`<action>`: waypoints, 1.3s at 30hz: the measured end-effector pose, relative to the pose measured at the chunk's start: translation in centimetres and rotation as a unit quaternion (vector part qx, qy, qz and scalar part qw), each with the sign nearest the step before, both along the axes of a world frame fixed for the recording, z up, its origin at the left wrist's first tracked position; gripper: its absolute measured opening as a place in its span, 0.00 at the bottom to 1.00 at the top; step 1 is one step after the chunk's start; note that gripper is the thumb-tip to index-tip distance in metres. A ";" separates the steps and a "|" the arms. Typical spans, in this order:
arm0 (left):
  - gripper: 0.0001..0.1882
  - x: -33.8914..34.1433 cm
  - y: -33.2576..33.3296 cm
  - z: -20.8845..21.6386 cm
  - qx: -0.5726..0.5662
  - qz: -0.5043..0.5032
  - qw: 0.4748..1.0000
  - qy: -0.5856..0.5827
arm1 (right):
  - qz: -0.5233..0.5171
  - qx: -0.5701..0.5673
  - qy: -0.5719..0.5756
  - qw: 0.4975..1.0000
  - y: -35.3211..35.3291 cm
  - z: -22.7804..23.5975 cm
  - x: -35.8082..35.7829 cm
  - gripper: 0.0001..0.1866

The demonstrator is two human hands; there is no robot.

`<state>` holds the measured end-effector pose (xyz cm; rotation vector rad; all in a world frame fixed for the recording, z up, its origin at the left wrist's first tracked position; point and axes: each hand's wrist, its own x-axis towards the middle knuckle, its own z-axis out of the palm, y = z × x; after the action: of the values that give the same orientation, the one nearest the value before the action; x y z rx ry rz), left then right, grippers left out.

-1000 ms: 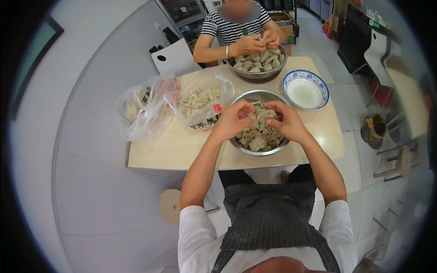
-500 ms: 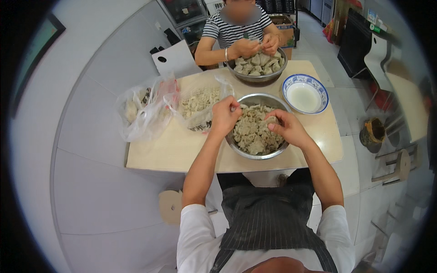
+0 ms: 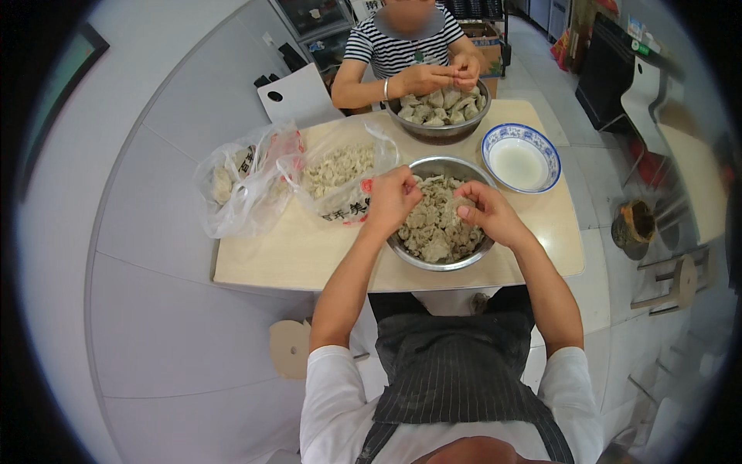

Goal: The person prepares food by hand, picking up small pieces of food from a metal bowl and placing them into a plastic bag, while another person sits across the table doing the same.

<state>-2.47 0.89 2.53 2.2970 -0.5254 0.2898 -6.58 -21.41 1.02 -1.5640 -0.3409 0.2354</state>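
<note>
A steel bowl (image 3: 471, 260) heaped with torn grey-beige food pieces (image 3: 437, 224) stands at the table's near edge. Over its far left side is my left hand (image 3: 393, 199), thumb and fingertips pressed together; whatever they pinch is hidden. My right hand (image 3: 491, 216) is curled above the right side of the heap, and a grey-beige piece seems to lie between thumb and fingers. Left of the bowl, an open clear plastic bag (image 3: 363, 203) holds small pale pieces (image 3: 340, 170). To the right stands a blue-and-white bowl (image 3: 522, 158) with cloudy whitish liquid.
Across the table (image 3: 270, 263), a person in a striped top (image 3: 363, 46) works with both hands over another steel bowl (image 3: 440, 133) of larger grey pieces. A knotted plastic bag (image 3: 232, 185) lies at the left. Stools (image 3: 290, 349) and a bucket (image 3: 634, 224) stand on the floor.
My left hand has shifted a little right, further over the bowl, uncovering more of the plastic bag. My right hand has barely moved. The other person's hands have moved slightly right.
</note>
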 end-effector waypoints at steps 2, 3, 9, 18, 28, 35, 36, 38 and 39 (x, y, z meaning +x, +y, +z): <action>0.07 0.0 1.1 0.8 -0.051 -0.039 0.992 0.110 | -0.026 -0.050 -0.032 0.998 -0.1 0.3 -0.1 0.16; 0.07 -0.4 0.8 1.0 -0.078 -0.079 0.983 0.145 | -0.045 -0.086 -0.049 0.994 0.1 0.5 0.1 0.16; 0.06 -1.3 -1.1 0.1 -0.190 -0.150 0.942 0.230 | -0.085 -0.149 -0.182 0.968 2.0 1.5 -0.4 0.16; 0.05 0.0 -1.2 -0.2 -0.107 0.029 0.992 0.061 | -0.127 -0.091 -0.105 0.982 2.2 0.2 -0.2 0.14; 0.07 -1.0 -1.1 1.0 -0.197 -0.162 0.913 0.317 | -0.113 -0.196 -0.198 0.954 2.8 2.4 -0.7 0.19; 0.07 -1.2 -1.6 -1.4 -0.067 -0.034 0.997 0.026 | -0.081 -0.162 -0.160 0.970 1.9 1.6 -0.3 0.18; 0.06 -1.1 -1.7 -1.4 -0.022 0.021 0.999 -0.042 | -0.084 -0.123 -0.157 0.976 1.7 0.8 -0.4 0.18; 0.06 -0.7 0.7 -0.5 -0.049 0.024 0.998 0.034 | -0.083 -0.076 -0.138 0.984 0.8 0.0 0.1 0.18; 0.06 -0.6 1.7 0.3 -0.057 0.021 0.995 0.076 | -0.084 -0.065 -0.117 0.987 0.6 -0.4 0.4 0.17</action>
<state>-3.11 2.55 2.78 2.2000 -0.3758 0.1594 -6.23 -20.80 0.61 -1.7439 -0.3794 -0.0602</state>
